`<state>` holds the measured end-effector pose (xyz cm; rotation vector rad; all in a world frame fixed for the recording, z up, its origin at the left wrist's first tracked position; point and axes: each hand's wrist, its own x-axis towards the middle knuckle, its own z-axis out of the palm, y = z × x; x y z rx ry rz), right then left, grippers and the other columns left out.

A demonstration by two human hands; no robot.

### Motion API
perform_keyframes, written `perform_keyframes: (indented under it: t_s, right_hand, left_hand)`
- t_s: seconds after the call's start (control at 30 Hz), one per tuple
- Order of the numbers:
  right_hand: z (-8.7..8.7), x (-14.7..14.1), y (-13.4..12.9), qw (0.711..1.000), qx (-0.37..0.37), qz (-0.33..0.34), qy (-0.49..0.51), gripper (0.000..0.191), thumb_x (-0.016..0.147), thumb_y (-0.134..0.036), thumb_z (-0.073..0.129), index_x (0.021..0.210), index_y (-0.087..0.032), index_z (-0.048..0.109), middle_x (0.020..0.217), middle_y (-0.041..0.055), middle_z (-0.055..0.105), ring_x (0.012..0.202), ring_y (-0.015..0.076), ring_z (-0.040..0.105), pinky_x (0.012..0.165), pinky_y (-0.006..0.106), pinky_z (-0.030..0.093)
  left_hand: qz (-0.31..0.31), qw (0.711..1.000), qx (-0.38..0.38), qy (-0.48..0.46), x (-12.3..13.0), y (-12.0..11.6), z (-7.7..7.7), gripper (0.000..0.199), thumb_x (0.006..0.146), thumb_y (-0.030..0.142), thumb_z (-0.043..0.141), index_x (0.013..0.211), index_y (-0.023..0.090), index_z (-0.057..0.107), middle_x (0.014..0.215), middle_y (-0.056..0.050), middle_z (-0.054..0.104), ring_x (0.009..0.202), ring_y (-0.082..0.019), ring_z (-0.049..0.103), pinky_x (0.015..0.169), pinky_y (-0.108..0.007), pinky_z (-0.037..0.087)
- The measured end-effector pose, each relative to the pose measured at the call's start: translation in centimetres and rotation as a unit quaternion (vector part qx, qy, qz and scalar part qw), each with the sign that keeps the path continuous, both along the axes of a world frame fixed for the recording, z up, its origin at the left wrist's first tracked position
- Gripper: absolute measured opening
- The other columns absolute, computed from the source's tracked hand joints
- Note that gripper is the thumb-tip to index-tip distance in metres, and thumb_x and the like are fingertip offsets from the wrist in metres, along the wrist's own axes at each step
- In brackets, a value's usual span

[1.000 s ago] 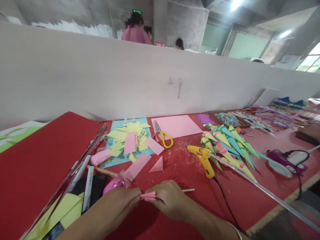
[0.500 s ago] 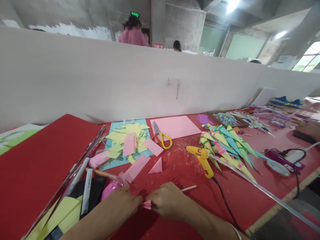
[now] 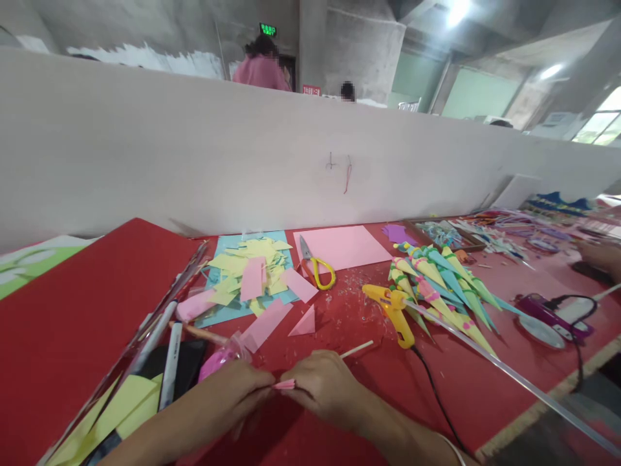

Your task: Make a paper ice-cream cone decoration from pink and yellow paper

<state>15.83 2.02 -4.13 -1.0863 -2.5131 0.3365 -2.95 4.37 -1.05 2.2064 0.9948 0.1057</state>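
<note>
A small pleated strip of pink paper [image 3: 285, 384] bridges the short gap between my two hands above the red table. My left hand [image 3: 250, 387] pinches its left end, fingers closed. At the other end, my right hand [image 3: 321, 385] is closed on it as well. A thin pale stick [image 3: 358, 349] pokes out beyond my right hand; whether the hand grips it is hidden. Just past my hands lie a pink paper triangle [image 3: 303, 321] and a pink paper strip [image 3: 266, 325]. Beside my left wrist is a bright pink bundle in clear plastic [image 3: 218, 362].
A yellow glue gun [image 3: 394, 314] with a long glue stick and cord lies right, before several decorated paper cones [image 3: 449, 285]. Scissors [image 3: 317, 265] rest near pink sheets [image 3: 356, 244]. Paper scraps [image 3: 250, 265] and a marker [image 3: 169, 366] lie left. A white partition [image 3: 242, 155] stands behind.
My hands have turned slightly on the pink paper, which now looks narrower and flatter. The pale stick has shifted left and away from me with my right hand.
</note>
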Motion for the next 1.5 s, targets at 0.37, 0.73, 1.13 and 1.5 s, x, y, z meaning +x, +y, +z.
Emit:
perform_keyframes:
  t_s: [0.37, 0.73, 1.13, 1.5]
  right_hand:
    - [0.4, 0.8, 0.0, 0.985, -0.086, -0.018, 0.146, 0.020, 0.086, -0.028, 0.048, 0.084, -0.018, 0.064, 0.074, 0.0004, 0.068, 0.064, 0.0114, 0.058, 0.056, 0.019, 0.035]
    - [2.1, 1.2, 0.0, 0.896, -0.259, -0.054, 0.356, 0.017, 0.077, -0.018, 0.055, 0.065, -0.011, 0.065, 0.055, -0.0010, 0.058, 0.050, 0.0078, 0.048, 0.048, 0.017, 0.034]
    - [1.1, 1.1, -0.2, 0.933, 0.074, 0.010, 0.351, 0.027, 0.088, -0.026, 0.041, 0.096, -0.019, 0.065, 0.073, 0.0040, 0.071, 0.060, 0.0127, 0.063, 0.056, 0.021, 0.046]
    - [1.2, 1.1, -0.3, 0.955, 0.119, -0.012, 0.270, 0.034, 0.092, -0.030, 0.032, 0.089, -0.019, 0.063, 0.068, 0.0018, 0.068, 0.056, 0.0109, 0.057, 0.053, 0.021, 0.040]
  left_hand:
    - [-0.040, 0.995, 0.077, 0.058, 0.3, -0.2, 0.4, 0.040, 0.092, 0.035, 0.027, 0.075, 0.018, 0.059, 0.057, -0.001, 0.062, 0.051, -0.014, 0.057, 0.052, -0.023, 0.041]
    - [-0.212, 0.844, 0.478, 0.118, 0.5, 0.0, 4.2, 0.047, 0.094, 0.016, 0.018, 0.064, 0.020, 0.054, 0.053, 0.002, 0.054, 0.046, -0.015, 0.045, 0.051, -0.029, 0.031]
    - [0.073, 0.994, -0.074, -0.032, 1.9, -1.0, 5.0, 0.047, 0.089, 0.042, 0.020, 0.054, 0.020, 0.042, 0.035, 0.005, 0.049, 0.038, -0.009, 0.049, 0.054, -0.018, 0.039]
    - [0.076, 0.993, 0.091, 0.028, 2.0, -2.0, 4.2, 0.045, 0.090, 0.040, 0.019, 0.061, 0.020, 0.048, 0.049, 0.001, 0.056, 0.044, -0.013, 0.050, 0.048, -0.024, 0.037]
